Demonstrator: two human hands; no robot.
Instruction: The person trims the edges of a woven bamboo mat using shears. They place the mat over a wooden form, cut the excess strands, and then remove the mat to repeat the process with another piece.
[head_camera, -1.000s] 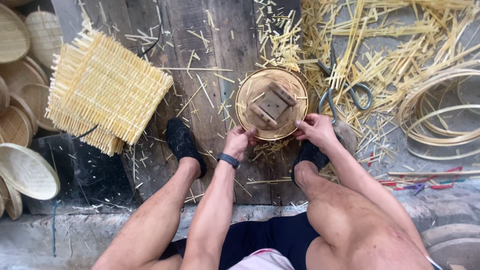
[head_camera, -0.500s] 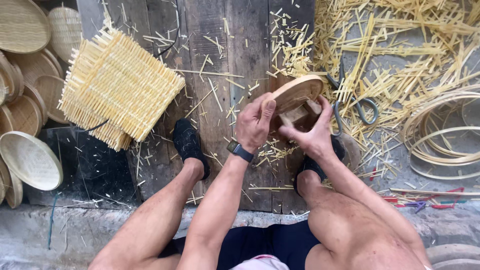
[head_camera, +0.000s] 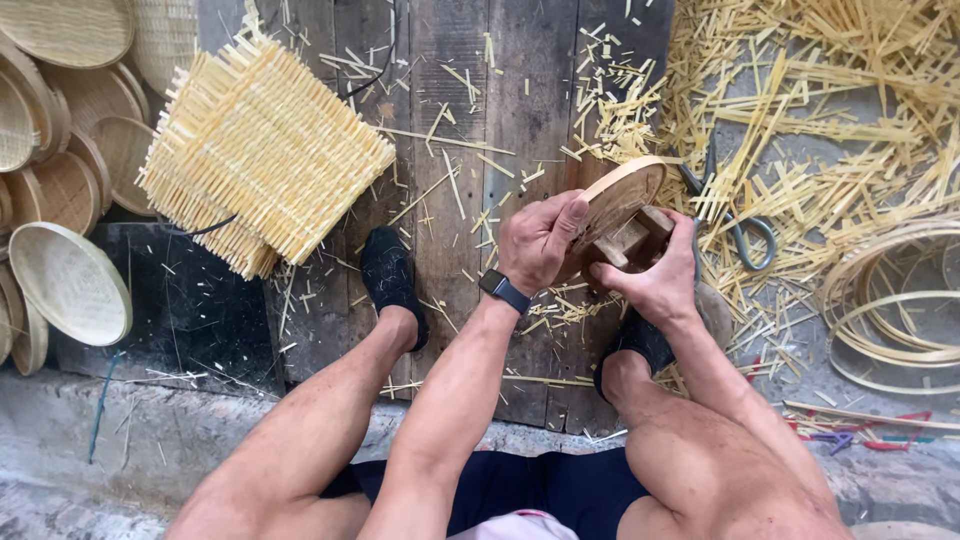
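You have the round wooden form (head_camera: 622, 195) lifted off the planks (head_camera: 470, 130) and tipped on edge between both hands, up over your right foot. Your left hand (head_camera: 540, 243) is clenched around its rim from the near side, thumb across the disc's edge, while your right hand (head_camera: 655, 280) grips from below, fingers closed about the square wooden block (head_camera: 632, 238) fixed to the form's face. Both hands are shut on the same piece; neither is free.

By the look of it you are at the turning or checking step: the form is held up for handling rather than lying flat for work. A next move would call for a steady hold on the rim and a sure grip on the block, since the piece is tilted and would slip if either hand slackened.

The square woven mat (head_camera: 262, 165) lies well apart to your left on the planks, beside the stacked round trays (head_camera: 60, 150). The scissors (head_camera: 735, 215) sit just beyond the form among the loose bamboo strips (head_camera: 850, 110) (hoops of split cane (head_camera: 890, 310) lie farther right).

Compared with a second ago, the form no longer lies flat on the planks under your fingertips; it has come up and tilted, and both hands have closed on it.
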